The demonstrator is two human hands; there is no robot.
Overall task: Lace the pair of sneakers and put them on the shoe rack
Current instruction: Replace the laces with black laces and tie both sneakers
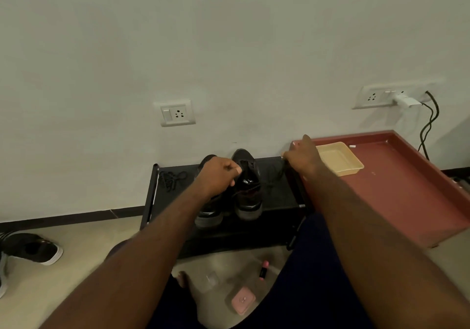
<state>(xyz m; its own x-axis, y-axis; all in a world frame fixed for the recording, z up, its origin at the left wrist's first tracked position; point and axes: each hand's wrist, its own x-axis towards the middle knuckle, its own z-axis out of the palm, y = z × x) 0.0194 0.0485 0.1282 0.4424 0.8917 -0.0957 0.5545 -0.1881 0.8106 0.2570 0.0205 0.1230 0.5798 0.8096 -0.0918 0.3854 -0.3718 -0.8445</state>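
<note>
Sneakers (250, 209), two and both dark, are stood side by side on the top shelf of one black shoe rack (277, 199), toes toward the person. The first sneaker (208, 218) is largely covered by the left hand (218, 176), so that only its toe and heel tip are seen. The second sneaker (248, 188) is stood just beside that hand, and the curled fingers are pinched at its collar; whether a lace is also pinched there cannot be made out. Two laces are counted. A thin dark lace (276, 176), faint against the shelf, is run from the second sneaker up to the right hand (302, 158) and is pinched narrowly at its end, over the rack's far corner. A loose black lace (171, 177) is left in a tangle on the shelf, on the outer side of the left-hand pinch and apart from it. One beige tray (339, 159) is set just beyond the right hand on a red-brown rimmed table (407, 201). Two wall sockets are seen above the hands, the nearer socket (175, 112) and the farther socket (373, 97), with a white charger (407, 101) plugged in beside the latter. One black shoe with a white sole (38, 250) is lain on the floor far outside the left arm, and more footwear is cut off at that edge. Below the arms one pink lipstick (264, 270) and one pink case (243, 300) are seen.
</note>
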